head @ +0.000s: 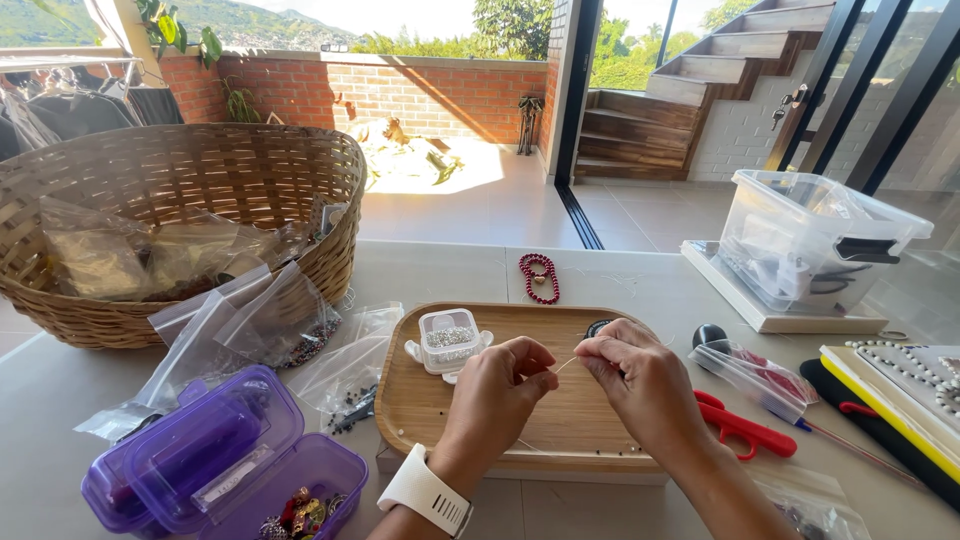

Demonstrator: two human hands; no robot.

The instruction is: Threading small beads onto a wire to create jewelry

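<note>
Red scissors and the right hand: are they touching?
Cannot tell. In the head view the right hand overlaps the red scissors handles, hiding any contact or gap between them.

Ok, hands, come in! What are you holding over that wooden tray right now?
Left hand and right hand both pinching a thin pale thread above the oval wooden tray. Small clear bead box close by, nothing blocking.

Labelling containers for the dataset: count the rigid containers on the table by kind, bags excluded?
Woven wicker basket: 1
Purple translucent plastic box with open lid: 1
Small clear plastic bead tub on the wooden tray: 1
Large clear plastic storage bin with lid: 1
Total: 4
</note>
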